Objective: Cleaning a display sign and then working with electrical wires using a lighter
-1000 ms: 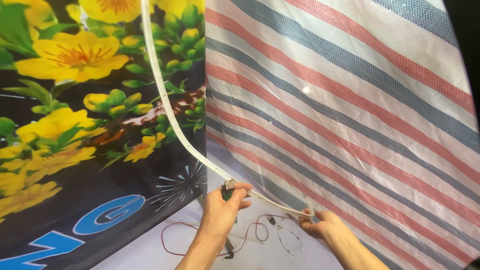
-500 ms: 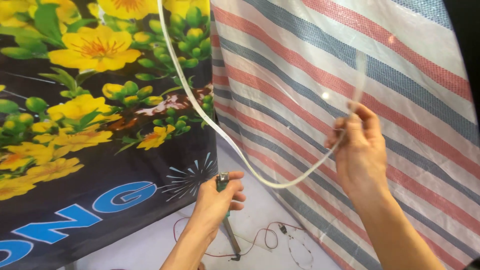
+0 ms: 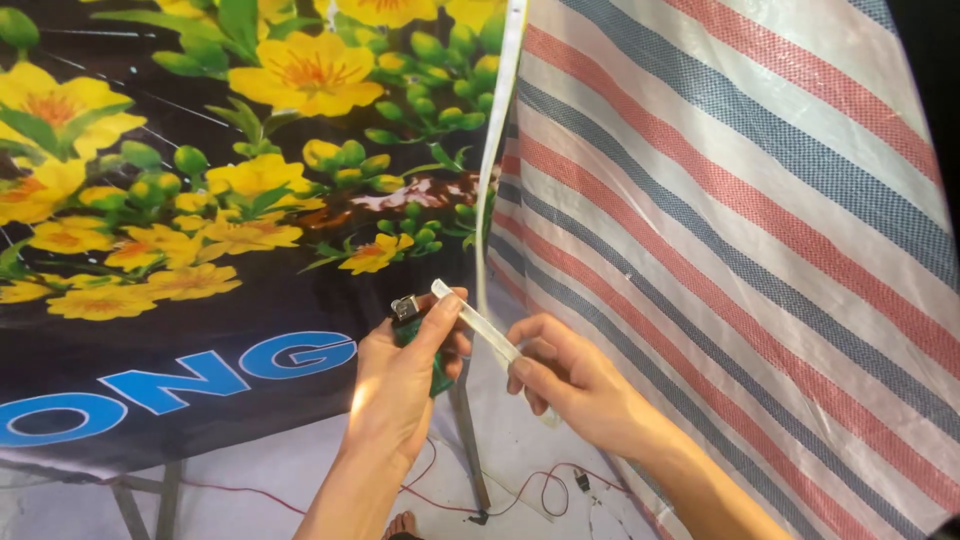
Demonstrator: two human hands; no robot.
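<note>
My left hand [image 3: 405, 375] grips a small green lighter [image 3: 412, 322] with a metal top, thumb up beside it. My right hand [image 3: 570, 385] pinches the free end of a clear flexible strip [image 3: 480, 322], whose tip reaches the lighter's top. The same strip [image 3: 497, 150] hangs down from above along the seam between the two hanging sheets. No flame is visible at the lighter.
A dark banner [image 3: 200, 200] printed with yellow flowers and blue letters hangs on the left. A red, blue and white striped tarp [image 3: 750, 220] hangs on the right. Thin red wires [image 3: 500, 505] lie on the pale floor beside a metal frame leg [image 3: 468, 430].
My right hand came down from head height to the strip's end. It now holds that end against the lighter in my left hand. The view has shifted closer.
</note>
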